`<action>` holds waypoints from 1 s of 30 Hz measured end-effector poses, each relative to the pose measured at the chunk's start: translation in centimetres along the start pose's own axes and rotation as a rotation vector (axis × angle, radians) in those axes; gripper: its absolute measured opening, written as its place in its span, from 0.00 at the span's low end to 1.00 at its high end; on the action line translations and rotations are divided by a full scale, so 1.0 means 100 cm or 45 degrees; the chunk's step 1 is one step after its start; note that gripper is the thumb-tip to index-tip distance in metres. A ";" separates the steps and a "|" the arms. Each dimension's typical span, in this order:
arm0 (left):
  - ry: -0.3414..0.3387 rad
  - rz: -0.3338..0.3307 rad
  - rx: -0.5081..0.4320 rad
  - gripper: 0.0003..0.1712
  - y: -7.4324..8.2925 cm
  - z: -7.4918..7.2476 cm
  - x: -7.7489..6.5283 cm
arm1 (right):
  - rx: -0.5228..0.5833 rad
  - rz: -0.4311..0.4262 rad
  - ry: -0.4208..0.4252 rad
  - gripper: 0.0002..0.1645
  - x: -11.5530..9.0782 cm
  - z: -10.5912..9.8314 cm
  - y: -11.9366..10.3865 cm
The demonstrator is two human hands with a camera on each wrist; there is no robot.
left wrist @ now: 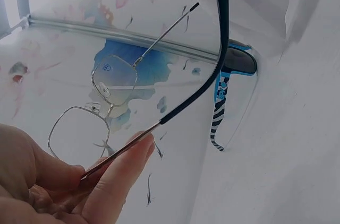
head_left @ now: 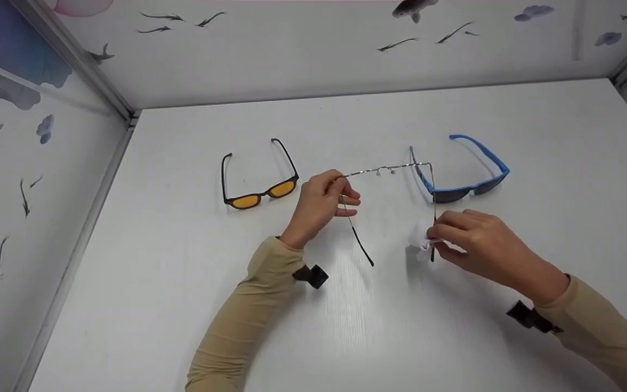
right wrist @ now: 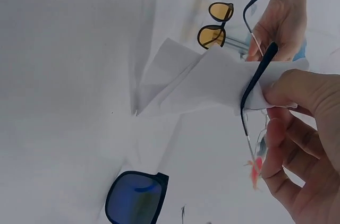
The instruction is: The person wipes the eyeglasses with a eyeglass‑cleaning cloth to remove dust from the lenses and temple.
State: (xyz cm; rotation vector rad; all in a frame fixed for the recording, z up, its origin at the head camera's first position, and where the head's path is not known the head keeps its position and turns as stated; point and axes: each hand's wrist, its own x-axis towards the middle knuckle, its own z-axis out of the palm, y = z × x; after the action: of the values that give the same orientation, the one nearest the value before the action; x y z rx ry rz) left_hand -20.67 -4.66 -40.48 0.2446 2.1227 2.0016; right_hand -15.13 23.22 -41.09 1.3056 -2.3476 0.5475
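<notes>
Wire glasses: the wire-framed glasses (head_left: 368,171) are up off the table (head_left: 346,332), both arms unfolded, strung between the two hands.
Left hand: the left hand (head_left: 324,201) is pinching one metal arm near the frame, pretty close to a lens.
Right hand: the right hand (head_left: 471,242) is clamped on a folded white wipe (right wrist: 186,83), up by the dark tip of the other arm. Can't tell if the wipe goes all the way round, or if it's cloth or paper.
Bend risk: those arms look super thin, so I'd guess a hard tug from the right with the left holding firm could splay one or strain its hinge.
Slip risk: if the wipe slides off the tip, that side probably just swings loose.
Smudge risk: left hand creeping inward would likely put prints on the lens.
Bump risk: blue sunglasses (head_left: 496,182) sit just beyond the right hand, so a careless swing could shove them. Yellow-lens glasses (head_left: 246,202) are near the left hand, same deal.
</notes>
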 end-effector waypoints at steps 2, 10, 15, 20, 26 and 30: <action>0.018 0.003 -0.004 0.11 0.000 0.000 0.000 | 0.014 0.012 -0.001 0.22 0.003 0.000 -0.006; 0.031 0.039 0.010 0.10 0.001 0.006 0.000 | 0.002 0.115 -0.100 0.20 0.016 0.007 -0.029; 0.035 0.076 -0.001 0.10 0.000 0.009 -0.002 | 0.062 0.191 -0.127 0.19 0.023 0.017 -0.041; 0.010 0.089 -0.036 0.10 0.002 0.012 -0.006 | 0.190 0.279 -0.096 0.18 0.028 0.031 -0.049; -0.037 0.084 -0.091 0.10 0.004 0.016 -0.008 | 0.367 0.500 -0.015 0.14 0.031 0.040 -0.053; -0.034 0.069 -0.160 0.10 0.004 0.020 -0.008 | 0.397 0.627 -0.005 0.13 0.034 0.041 -0.051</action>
State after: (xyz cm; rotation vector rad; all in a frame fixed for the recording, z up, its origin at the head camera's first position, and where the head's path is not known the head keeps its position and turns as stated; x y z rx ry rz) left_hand -19.32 -2.94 -40.18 0.3093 1.9853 2.1401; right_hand -12.98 16.23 -42.03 0.8255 -2.6712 1.0952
